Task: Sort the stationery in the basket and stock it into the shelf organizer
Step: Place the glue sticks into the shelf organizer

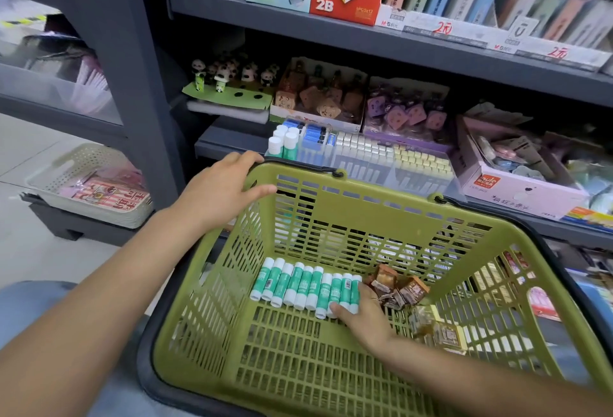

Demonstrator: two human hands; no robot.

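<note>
My right hand [363,312] is down inside the green basket [331,367]. Its fingers curl around the last glue sticks on the right end of the row, with my thumb on one white cap. The glue sticks [298,285] lie side by side on the basket floor, green in the middle and white at the ends. Just to the right of them is a little heap of brown packets [396,287]. My left hand [225,192] rests on the far left corner of the basket rim, fingers stretched out and a bit apart, thumb over the edge. Behind the basket, on the shelf, stands a clear organizer [361,158]. In its left part a few glue sticks stand up straight. Further back sit small panda toys [229,73].
</note>
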